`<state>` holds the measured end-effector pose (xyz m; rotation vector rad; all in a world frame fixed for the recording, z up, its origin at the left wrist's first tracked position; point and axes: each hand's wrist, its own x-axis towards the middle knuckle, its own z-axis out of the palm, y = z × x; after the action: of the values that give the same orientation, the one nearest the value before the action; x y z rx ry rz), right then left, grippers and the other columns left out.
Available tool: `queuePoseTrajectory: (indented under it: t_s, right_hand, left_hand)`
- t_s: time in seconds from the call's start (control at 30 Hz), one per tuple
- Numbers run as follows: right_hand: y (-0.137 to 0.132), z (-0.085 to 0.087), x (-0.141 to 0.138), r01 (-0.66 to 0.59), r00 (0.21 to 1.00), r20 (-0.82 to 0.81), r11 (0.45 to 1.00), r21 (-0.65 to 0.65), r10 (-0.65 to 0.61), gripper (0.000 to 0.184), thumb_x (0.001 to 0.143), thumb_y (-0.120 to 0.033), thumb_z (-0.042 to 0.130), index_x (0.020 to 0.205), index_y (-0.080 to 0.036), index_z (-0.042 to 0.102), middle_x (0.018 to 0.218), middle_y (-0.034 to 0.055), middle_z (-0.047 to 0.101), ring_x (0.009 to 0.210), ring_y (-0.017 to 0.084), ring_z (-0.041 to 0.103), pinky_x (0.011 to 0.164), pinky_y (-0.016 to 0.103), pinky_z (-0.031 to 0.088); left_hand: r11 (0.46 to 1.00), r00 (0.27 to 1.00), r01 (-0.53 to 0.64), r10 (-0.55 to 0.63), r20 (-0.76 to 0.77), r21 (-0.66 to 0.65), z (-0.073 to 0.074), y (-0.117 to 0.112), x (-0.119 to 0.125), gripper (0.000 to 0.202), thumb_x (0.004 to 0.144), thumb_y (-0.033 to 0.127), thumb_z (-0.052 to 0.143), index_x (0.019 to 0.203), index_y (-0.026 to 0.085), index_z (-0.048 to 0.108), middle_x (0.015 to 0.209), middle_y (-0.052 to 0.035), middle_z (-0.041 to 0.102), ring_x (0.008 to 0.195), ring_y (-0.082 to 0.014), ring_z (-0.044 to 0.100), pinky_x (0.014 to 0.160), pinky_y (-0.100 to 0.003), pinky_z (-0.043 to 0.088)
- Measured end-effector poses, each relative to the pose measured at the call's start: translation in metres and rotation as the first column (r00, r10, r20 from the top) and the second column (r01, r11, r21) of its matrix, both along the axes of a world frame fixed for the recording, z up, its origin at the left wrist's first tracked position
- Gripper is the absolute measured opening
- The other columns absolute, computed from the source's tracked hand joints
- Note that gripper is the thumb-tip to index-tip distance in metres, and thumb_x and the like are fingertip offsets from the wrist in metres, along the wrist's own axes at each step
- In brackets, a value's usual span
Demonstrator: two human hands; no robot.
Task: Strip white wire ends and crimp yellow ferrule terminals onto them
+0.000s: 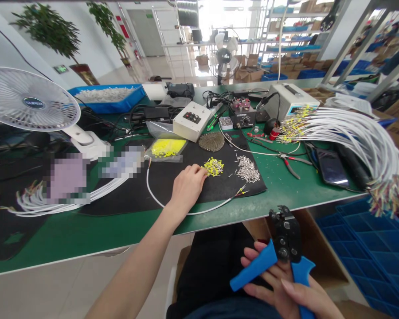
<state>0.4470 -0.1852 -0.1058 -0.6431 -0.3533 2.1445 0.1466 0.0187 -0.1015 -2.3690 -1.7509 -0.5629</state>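
My left hand (189, 184) reaches over the black mat, its fingers pinched at the left edge of a small pile of yellow-collared wire ferrules (214, 166); what is between the fingertips is hidden. My right hand (279, 283), palm up below the table edge, holds a crimping tool (287, 237) with blue handles spread apart and black jaws pointing up. A white cable (216, 209) runs on the mat past my left wrist, its split wires (241, 190) carrying yellow ends. Right of the ferrules lies a heap of silvery metal pins (248, 169).
Behind the piles are a bag of yellow parts (168, 147), a white switch box (192, 120) and a round mesh pad (212, 141). Red-handled cutters (291, 166), a phone (332, 166) and a thick white cable bundle (352, 126) lie right. A white fan (33, 102) stands left.
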Motion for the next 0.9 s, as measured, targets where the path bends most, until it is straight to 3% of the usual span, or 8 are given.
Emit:
queuePoseTrajectory:
  t_s: [0.2, 0.37, 0.5, 0.73, 0.9]
  right_hand:
    - [-0.002, -0.003, 0.003, 0.000, 1.000, -0.003, 1.000, 0.007, 0.000, 0.057, 0.083, -0.036, 0.081, 0.138, -0.029, 0.069, 0.152, 0.0169, 0.058, 0.146, 0.042, 0.047, 0.114, 0.065, 0.039]
    - [-0.003, -0.005, 0.003, -0.019, 1.000, -0.016, 1.000, 0.013, 0.019, 0.060, 0.081, -0.035, 0.083, 0.139, -0.030, 0.069, 0.153, 0.0165, 0.058, 0.147, 0.041, 0.046, 0.114, 0.063, 0.040]
    - [-0.004, -0.005, 0.002, -0.013, 1.000, -0.009, 1.000, 0.004, 0.013, 0.058, 0.081, -0.035, 0.084, 0.137, -0.029, 0.070, 0.151, 0.0171, 0.059, 0.146, 0.042, 0.048, 0.113, 0.063, 0.040]
    - [-0.007, -0.006, -0.002, -0.006, 1.000, 0.020, 1.000, -0.022, 0.006, 0.059, 0.078, -0.035, 0.086, 0.135, -0.029, 0.072, 0.148, 0.0162, 0.062, 0.143, 0.041, 0.052, 0.109, 0.059, 0.046]
    - [-0.011, -0.008, -0.004, 0.023, 0.999, 0.038, 1.000, -0.012, -0.023, 0.060, 0.081, -0.035, 0.080, 0.139, -0.026, 0.069, 0.150, 0.0175, 0.060, 0.144, 0.042, 0.051, 0.110, 0.062, 0.044]
  left_hand:
    - [1.000, 1.000, 0.028, -0.028, 0.001, -0.004, 0.005, -0.003, -0.004, 0.025, 0.108, 0.026, 0.046, 0.110, 0.019, 0.070, 0.109, -0.0113, 0.068, 0.100, -0.0274, 0.061, 0.082, -0.038, 0.044]
    - [1.000, 0.987, 0.025, -0.024, 0.158, -0.009, 0.006, -0.009, -0.008, 0.023, 0.108, 0.027, 0.046, 0.110, 0.018, 0.067, 0.112, -0.0090, 0.070, 0.105, -0.0238, 0.064, 0.090, -0.034, 0.047]
    - [0.999, 0.956, 0.036, -0.025, 0.293, -0.033, 0.004, -0.011, -0.011, 0.021, 0.107, 0.028, 0.048, 0.109, 0.020, 0.067, 0.109, -0.0055, 0.072, 0.099, -0.0201, 0.067, 0.089, -0.031, 0.049]
    - [0.996, 0.913, 0.041, -0.006, 0.407, -0.077, -0.001, -0.013, -0.016, 0.020, 0.103, 0.028, 0.054, 0.105, 0.020, 0.072, 0.111, -0.0080, 0.070, 0.107, -0.0247, 0.064, 0.096, -0.036, 0.047]
    - [0.991, 0.834, -0.010, 0.081, 0.545, -0.133, 0.006, -0.017, -0.019, 0.016, 0.098, 0.032, 0.062, 0.098, 0.019, 0.072, 0.107, -0.0083, 0.069, 0.096, -0.0239, 0.062, 0.092, -0.037, 0.045]
